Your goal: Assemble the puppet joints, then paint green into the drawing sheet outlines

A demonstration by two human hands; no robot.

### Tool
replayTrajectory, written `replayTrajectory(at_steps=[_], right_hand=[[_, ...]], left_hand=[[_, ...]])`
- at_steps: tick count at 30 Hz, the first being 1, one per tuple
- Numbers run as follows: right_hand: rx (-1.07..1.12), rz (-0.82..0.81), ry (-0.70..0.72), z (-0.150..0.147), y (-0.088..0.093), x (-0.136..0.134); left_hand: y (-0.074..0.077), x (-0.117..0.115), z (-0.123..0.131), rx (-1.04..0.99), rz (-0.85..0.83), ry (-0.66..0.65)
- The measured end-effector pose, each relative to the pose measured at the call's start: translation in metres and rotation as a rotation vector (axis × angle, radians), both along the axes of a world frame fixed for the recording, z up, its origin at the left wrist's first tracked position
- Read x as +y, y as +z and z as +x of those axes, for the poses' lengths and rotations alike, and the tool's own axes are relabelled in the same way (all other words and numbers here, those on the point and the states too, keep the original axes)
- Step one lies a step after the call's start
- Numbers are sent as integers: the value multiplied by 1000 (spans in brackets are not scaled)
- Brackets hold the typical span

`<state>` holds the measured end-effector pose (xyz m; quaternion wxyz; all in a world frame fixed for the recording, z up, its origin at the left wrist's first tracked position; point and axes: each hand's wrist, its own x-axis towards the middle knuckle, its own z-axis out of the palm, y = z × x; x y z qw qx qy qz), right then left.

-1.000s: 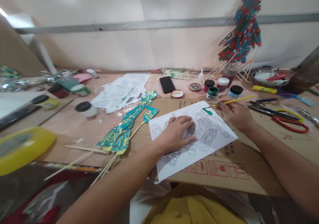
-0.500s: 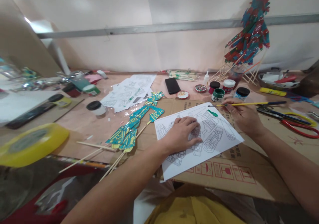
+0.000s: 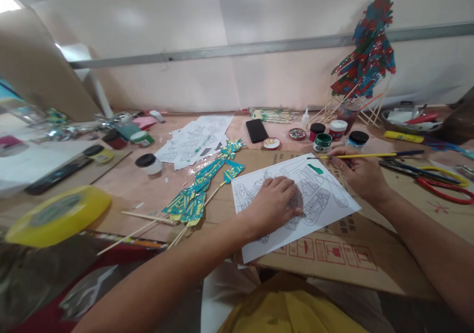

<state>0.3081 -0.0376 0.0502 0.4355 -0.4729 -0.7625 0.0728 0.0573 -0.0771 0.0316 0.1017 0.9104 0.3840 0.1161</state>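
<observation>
My left hand [image 3: 277, 202] lies flat with fingers outstretched on a white sheet of line drawings [image 3: 255, 251], pressing it against the cardboard. My right hand [image 3: 357, 175] pinches a yellow-handled paintbrush [image 3: 374, 155], its tip hovering near or touching the sheet's top edge; which of the two I cannot tell. One small shape [image 3: 315, 169] on the drawing is painted green. Just beyond the right hand stands an open jar of green paint [image 3: 322, 143]. Left of the sheet lies a teal and yellow painted puppet figure [image 3: 196, 189] on thin sticks.
Flattened cardboard [image 3: 392, 269] supports the sheet. Scissors [image 3: 440, 182] lie at the right, a yellow tape roll [image 3: 59, 214] at the left. Behind are a black phone [image 3: 256, 130], more drawings [image 3: 192, 143] and a red-blue figure [image 3: 368, 51] on sticks.
The view has shifted slightly, so things at the left appear further right. Both hands stay in nearly the same place, the left flat on the sheet, the right holding the paintbrush.
</observation>
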Motion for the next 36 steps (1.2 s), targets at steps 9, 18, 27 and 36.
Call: replayTrajectory(at_steps=[9,18,27,36], right_hand=[[-134,-79,14,-3,1,-2],[-169,-105,64,-9,-6,-2],[-142,-93,111,-15,-18,1],[-159,-144,160,-16,-17,2]], left_hand=[[-6,1,22,34,33,-72],[-16,4,13,-71,39,-51],[-12,5,14,-30,14,-35],[-12,5,14,-31,18,-36]])
